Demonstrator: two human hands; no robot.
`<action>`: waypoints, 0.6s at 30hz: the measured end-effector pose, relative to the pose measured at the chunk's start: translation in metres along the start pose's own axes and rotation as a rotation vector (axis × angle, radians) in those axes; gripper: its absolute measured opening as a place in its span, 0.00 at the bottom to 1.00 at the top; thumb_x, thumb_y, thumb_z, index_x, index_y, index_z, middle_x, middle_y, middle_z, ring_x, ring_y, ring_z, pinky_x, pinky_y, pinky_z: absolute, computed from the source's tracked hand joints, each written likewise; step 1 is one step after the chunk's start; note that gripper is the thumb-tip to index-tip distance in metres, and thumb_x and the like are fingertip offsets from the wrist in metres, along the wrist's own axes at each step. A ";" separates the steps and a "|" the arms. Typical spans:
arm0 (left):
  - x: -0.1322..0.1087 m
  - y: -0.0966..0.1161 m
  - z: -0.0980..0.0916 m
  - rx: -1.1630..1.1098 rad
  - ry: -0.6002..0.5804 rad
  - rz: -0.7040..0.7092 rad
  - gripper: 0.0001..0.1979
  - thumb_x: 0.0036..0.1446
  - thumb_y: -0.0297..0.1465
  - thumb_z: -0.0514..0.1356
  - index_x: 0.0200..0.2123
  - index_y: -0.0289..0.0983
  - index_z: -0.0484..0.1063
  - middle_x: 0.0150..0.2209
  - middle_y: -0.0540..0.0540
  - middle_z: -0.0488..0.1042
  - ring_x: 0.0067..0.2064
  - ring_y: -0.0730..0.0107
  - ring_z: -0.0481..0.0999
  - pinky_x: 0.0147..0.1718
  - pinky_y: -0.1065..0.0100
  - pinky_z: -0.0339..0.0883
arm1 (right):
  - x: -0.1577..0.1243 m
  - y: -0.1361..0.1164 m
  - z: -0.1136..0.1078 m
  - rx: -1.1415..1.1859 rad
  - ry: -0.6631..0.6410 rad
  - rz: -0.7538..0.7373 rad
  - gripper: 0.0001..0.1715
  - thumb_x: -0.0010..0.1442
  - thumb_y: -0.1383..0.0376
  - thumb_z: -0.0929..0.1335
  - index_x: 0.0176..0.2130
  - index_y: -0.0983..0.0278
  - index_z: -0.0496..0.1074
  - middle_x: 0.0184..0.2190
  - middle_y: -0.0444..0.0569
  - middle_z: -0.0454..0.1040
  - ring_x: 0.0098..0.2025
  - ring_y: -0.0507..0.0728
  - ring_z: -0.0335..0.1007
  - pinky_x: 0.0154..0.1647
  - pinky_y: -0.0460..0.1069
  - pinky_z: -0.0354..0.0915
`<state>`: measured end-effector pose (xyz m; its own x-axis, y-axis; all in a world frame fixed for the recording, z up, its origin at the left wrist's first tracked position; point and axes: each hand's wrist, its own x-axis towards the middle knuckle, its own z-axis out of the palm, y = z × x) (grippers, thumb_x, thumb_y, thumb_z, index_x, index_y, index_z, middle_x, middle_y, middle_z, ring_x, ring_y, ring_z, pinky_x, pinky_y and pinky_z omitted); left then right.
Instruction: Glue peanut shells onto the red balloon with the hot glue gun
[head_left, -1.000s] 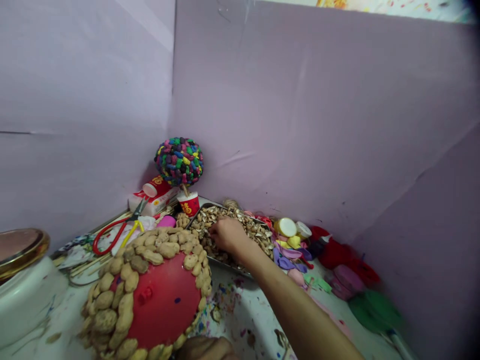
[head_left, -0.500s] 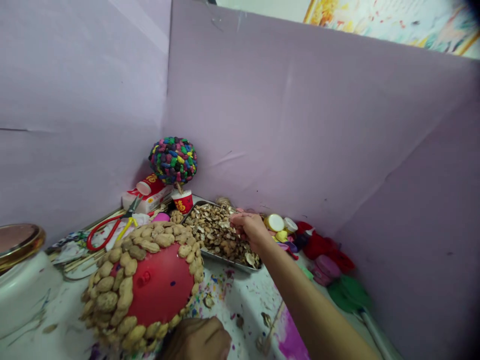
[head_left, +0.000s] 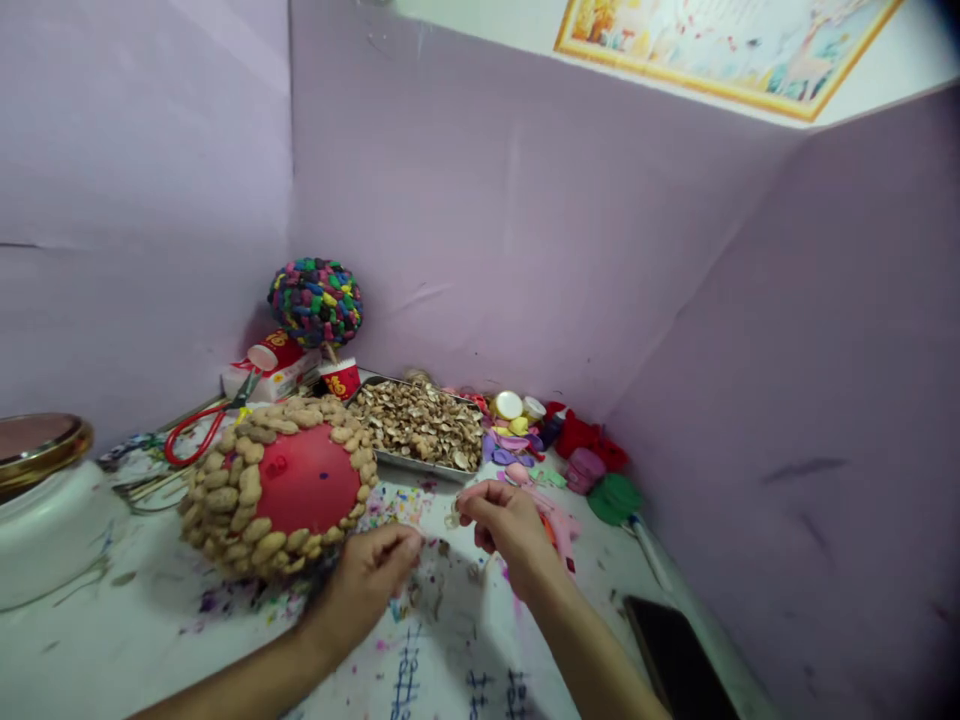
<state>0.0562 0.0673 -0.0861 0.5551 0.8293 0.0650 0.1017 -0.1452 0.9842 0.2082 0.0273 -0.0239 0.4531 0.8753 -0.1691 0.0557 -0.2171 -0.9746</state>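
Note:
My right hand [head_left: 504, 520] hovers above the table, its fingertips pinched on a small pale peanut shell piece [head_left: 453, 518]. A short way to its left, my left hand [head_left: 373, 580] has its fingers curled, close to the lower edge of a red balloon [head_left: 304, 488] ringed with glued peanut shells. A metal tray [head_left: 420, 464] heaped with peanut shells sits beyond both hands. Whether the left fingers hold anything is hidden.
A multicoloured shell ball on a stick stands in a red cup [head_left: 339, 380] at the back. Red-handled scissors [head_left: 196, 438], a white pot [head_left: 52, 520] at left, loose balloons and lids [head_left: 517, 425], a dark phone [head_left: 679, 665] at right. Purple walls enclose the paint-spattered table.
My right hand has drawn back from the shell tray toward me with a shell piece. My left hand has come further into view beside the balloon. The camera has tilted up and right.

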 end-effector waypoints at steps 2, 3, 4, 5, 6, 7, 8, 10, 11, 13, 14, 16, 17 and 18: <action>-0.002 0.007 0.008 -0.323 -0.021 -0.274 0.12 0.55 0.37 0.54 0.26 0.35 0.68 0.17 0.53 0.64 0.15 0.79 0.58 0.13 0.75 0.47 | -0.015 0.009 0.000 0.039 0.036 -0.025 0.02 0.41 0.69 0.66 0.20 0.66 0.69 0.14 0.38 0.66 0.13 0.45 0.52 0.14 0.43 0.47; -0.003 0.011 0.011 -0.469 -0.049 -0.372 0.11 0.54 0.37 0.55 0.27 0.34 0.68 0.18 0.52 0.66 0.15 0.80 0.58 0.13 0.76 0.46 | -0.021 0.013 0.000 0.050 0.052 -0.038 0.02 0.40 0.68 0.66 0.20 0.66 0.69 0.14 0.38 0.66 0.13 0.45 0.51 0.14 0.43 0.47; -0.005 0.014 0.013 -0.588 -0.082 -0.438 0.10 0.52 0.36 0.57 0.28 0.34 0.68 0.21 0.51 0.68 0.15 0.80 0.60 0.12 0.77 0.46 | -0.026 0.016 0.001 0.055 0.065 -0.050 0.02 0.40 0.68 0.66 0.20 0.65 0.69 0.14 0.38 0.66 0.14 0.45 0.52 0.14 0.43 0.47; -0.008 0.017 0.015 -0.672 -0.116 -0.484 0.09 0.51 0.34 0.58 0.27 0.33 0.69 0.22 0.49 0.69 0.16 0.81 0.61 0.12 0.77 0.47 | -0.030 0.019 0.002 0.056 0.077 -0.061 0.02 0.40 0.67 0.67 0.20 0.65 0.69 0.14 0.38 0.66 0.14 0.46 0.52 0.15 0.43 0.48; -0.010 0.018 0.016 -0.725 -0.155 -0.522 0.09 0.51 0.34 0.59 0.27 0.32 0.69 0.23 0.49 0.70 0.16 0.81 0.62 0.12 0.78 0.48 | -0.033 0.021 0.004 0.055 0.085 -0.068 0.03 0.40 0.67 0.67 0.20 0.65 0.69 0.14 0.38 0.66 0.15 0.46 0.53 0.15 0.43 0.49; -0.013 0.019 0.016 -0.760 -0.189 -0.552 0.09 0.51 0.33 0.59 0.27 0.31 0.69 0.23 0.48 0.70 0.16 0.81 0.62 0.12 0.78 0.48 | -0.036 0.023 0.005 0.053 0.089 -0.073 0.03 0.40 0.66 0.67 0.20 0.65 0.69 0.14 0.38 0.66 0.15 0.46 0.54 0.16 0.43 0.49; -0.015 0.019 0.016 -0.786 -0.216 -0.570 0.09 0.51 0.33 0.58 0.27 0.30 0.70 0.23 0.48 0.70 0.16 0.81 0.62 0.12 0.78 0.48 | -0.038 0.025 0.006 0.050 0.090 -0.075 0.03 0.40 0.66 0.67 0.20 0.65 0.69 0.14 0.38 0.66 0.15 0.47 0.54 0.16 0.43 0.50; -0.019 0.017 0.014 -0.825 -0.241 -0.583 0.09 0.52 0.32 0.58 0.28 0.30 0.70 0.23 0.48 0.70 0.15 0.82 0.62 0.11 0.78 0.48 | -0.041 0.028 0.009 0.037 0.083 -0.078 0.03 0.40 0.66 0.66 0.20 0.64 0.69 0.13 0.38 0.66 0.15 0.47 0.56 0.16 0.43 0.50; -0.021 0.015 0.013 -0.843 -0.252 -0.588 0.08 0.52 0.31 0.58 0.29 0.30 0.70 0.24 0.48 0.70 0.15 0.82 0.62 0.11 0.78 0.49 | -0.042 0.029 0.010 0.026 0.076 -0.081 0.03 0.41 0.66 0.66 0.20 0.64 0.69 0.13 0.39 0.66 0.15 0.47 0.57 0.16 0.43 0.51; -0.022 0.012 0.011 -0.872 -0.281 -0.598 0.07 0.51 0.30 0.59 0.29 0.30 0.70 0.24 0.48 0.70 0.16 0.82 0.63 0.12 0.79 0.50 | -0.043 0.030 0.013 -0.007 0.053 -0.088 0.04 0.42 0.65 0.66 0.21 0.64 0.69 0.13 0.40 0.68 0.16 0.48 0.59 0.16 0.43 0.52; -0.022 0.011 0.009 -0.882 -0.295 -0.604 0.06 0.51 0.29 0.59 0.29 0.30 0.70 0.25 0.48 0.70 0.16 0.82 0.63 0.12 0.79 0.51 | -0.043 0.030 0.014 -0.031 0.036 -0.092 0.06 0.43 0.64 0.66 0.22 0.65 0.69 0.14 0.41 0.69 0.16 0.48 0.60 0.16 0.43 0.52; -0.021 0.010 0.007 -0.893 -0.308 -0.607 0.05 0.51 0.28 0.59 0.28 0.30 0.70 0.25 0.48 0.69 0.16 0.83 0.63 0.12 0.79 0.52 | -0.043 0.028 0.014 -0.101 0.007 -0.101 0.10 0.45 0.60 0.65 0.24 0.65 0.71 0.15 0.43 0.71 0.15 0.49 0.60 0.16 0.44 0.54; -0.021 0.011 0.006 -0.895 -0.305 -0.609 0.05 0.51 0.28 0.59 0.28 0.30 0.69 0.24 0.48 0.69 0.16 0.83 0.62 0.12 0.79 0.52 | -0.042 0.026 0.012 -0.147 0.005 -0.107 0.13 0.47 0.59 0.65 0.25 0.66 0.72 0.17 0.44 0.72 0.16 0.49 0.61 0.17 0.44 0.55; -0.020 0.011 0.005 -0.895 -0.294 -0.617 0.06 0.51 0.28 0.58 0.28 0.29 0.70 0.24 0.49 0.69 0.16 0.83 0.62 0.12 0.80 0.51 | -0.041 0.023 0.007 -0.203 0.017 -0.113 0.15 0.48 0.57 0.64 0.27 0.66 0.73 0.19 0.46 0.74 0.17 0.50 0.62 0.18 0.44 0.56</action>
<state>0.0507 0.0460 -0.0774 0.7999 0.4485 -0.3988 -0.1367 0.7832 0.6066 0.1846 -0.0101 -0.0409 0.4490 0.8918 -0.0564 0.2837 -0.2021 -0.9374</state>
